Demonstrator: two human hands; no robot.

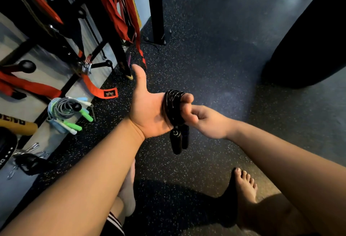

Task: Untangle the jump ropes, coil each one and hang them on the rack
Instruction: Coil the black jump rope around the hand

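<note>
A black jump rope [173, 106] is wound in several loops around the fingers of my left hand [148, 112], palm up, thumb stretched out. Its two black handles [178, 140] dangle below the hand. My right hand [206, 121] comes in from the right and pinches the coil at its near side with curled fingers. At the left, coiled jump ropes [65, 112] in grey, light blue and green with green and white handles hang on a peg of the black rack [78, 78].
Red and orange straps [116, 10] hang from the rack at the upper left. A black post [155, 7] stands behind, a dark punching bag [309, 39] at the right. My bare feet [245, 189] are on the speckled rubber floor. Carabiners [31, 151] lie at the lower left.
</note>
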